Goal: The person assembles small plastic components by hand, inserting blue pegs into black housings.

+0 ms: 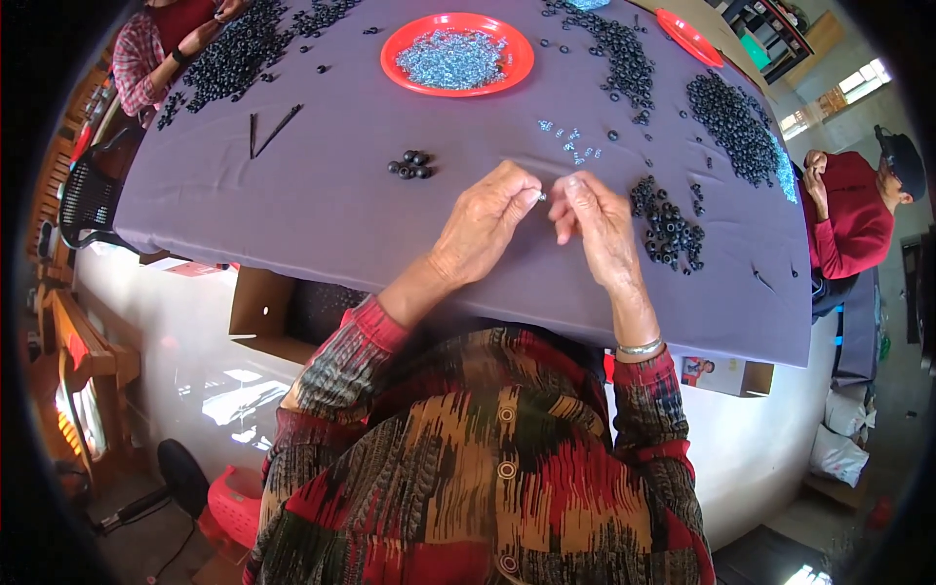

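Note:
Over the table's near part, my left hand [489,216] pinches a small shiny metal piece [542,196] between thumb and forefinger. Just right of it, my right hand [597,226] has its thumb and forefinger drawn together, the other fingers curled and slightly blurred; whatever is in that pinch is too small to make out. The two hands are close but apart. Beyond them lie several loose small silvery pieces [575,142]. A cluster of black round pieces with holes [671,229] spreads right of my right hand, and a smaller black cluster [410,165] sits left of my left hand.
A red plate [390,70] heaped with silvery pieces stands farther back. Larger black piles lie at the far left [234,58] and right [733,127]. Two thin black sticks [277,131] rest at left. Other people sit at the left [146,58] and right [858,210] edges.

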A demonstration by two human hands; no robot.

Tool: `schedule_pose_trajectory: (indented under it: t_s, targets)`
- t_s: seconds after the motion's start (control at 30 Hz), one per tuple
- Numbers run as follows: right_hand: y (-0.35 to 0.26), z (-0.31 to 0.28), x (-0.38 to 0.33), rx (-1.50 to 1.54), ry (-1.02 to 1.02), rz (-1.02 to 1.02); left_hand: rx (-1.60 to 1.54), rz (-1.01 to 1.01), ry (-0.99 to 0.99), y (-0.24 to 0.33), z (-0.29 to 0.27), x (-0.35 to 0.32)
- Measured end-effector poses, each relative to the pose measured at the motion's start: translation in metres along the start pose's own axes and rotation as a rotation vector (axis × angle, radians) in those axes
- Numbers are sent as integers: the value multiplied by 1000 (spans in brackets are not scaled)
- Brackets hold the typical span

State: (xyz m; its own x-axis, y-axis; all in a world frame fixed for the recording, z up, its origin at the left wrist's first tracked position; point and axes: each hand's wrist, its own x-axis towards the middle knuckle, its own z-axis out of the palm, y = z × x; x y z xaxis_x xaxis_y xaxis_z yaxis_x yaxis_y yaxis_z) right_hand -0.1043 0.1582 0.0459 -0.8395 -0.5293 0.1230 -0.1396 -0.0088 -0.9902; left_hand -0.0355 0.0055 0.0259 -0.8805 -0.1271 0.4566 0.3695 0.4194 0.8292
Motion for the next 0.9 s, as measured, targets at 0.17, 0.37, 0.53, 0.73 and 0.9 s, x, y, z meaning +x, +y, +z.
schedule_pose_trajectory:
  t_s: [0.17, 0.37, 0.53, 0.73, 0.9]
  targets:
    - [8, 11, -7, 50, -54, 136, 188, 146, 25, 6, 6, -2]
    - [20, 21, -12, -133, 68, 46, 230, 116, 11, 8, 4, -2]
    - [28, 26, -15, -433, 173, -273, 142, -26, -50, 5, 4, -5]
    - [15, 32, -18, -523, 209, -349, -31, -217, 28, 7, 10, -8]
    - [22, 28, -17, -511, 179, -433, -367, -419, 1, 3, 13, -4]
